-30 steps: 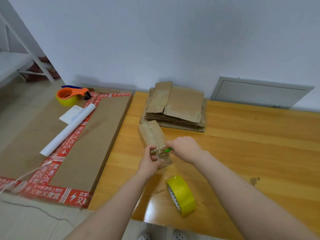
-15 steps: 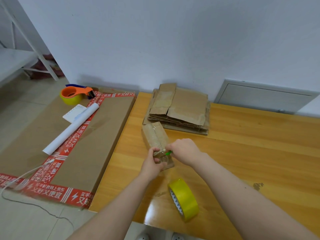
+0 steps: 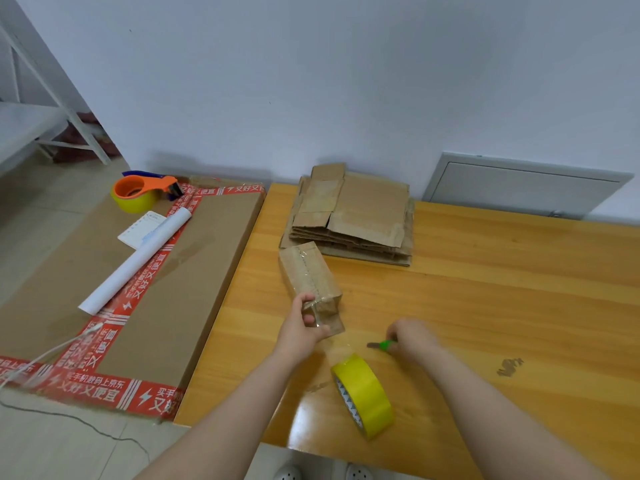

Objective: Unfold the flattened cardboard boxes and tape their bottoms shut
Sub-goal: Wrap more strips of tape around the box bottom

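A small unfolded cardboard box (image 3: 309,271) lies on the wooden table (image 3: 485,289) with clear tape running along its seam. My left hand (image 3: 303,327) grips the box's near end, thumb on top. My right hand (image 3: 412,337), blurred, holds a small green-handled cutter (image 3: 379,345) to the right of the box, apart from it. A roll of yellow tape (image 3: 363,394) stands on edge near the table's front. Behind the box lies a stack of flattened cardboard boxes (image 3: 353,216) against the wall.
A large flat carton with red printed tape (image 3: 166,289) lies left of the table, level with it. On it rest an orange tape dispenser (image 3: 142,192), a white paper roll (image 3: 138,261) and a white card (image 3: 142,226). A grey wall panel (image 3: 519,185) sits behind the table.
My right hand has pulled the cutter away from the box, down and to the right. My left hand keeps hold of the box's near end.
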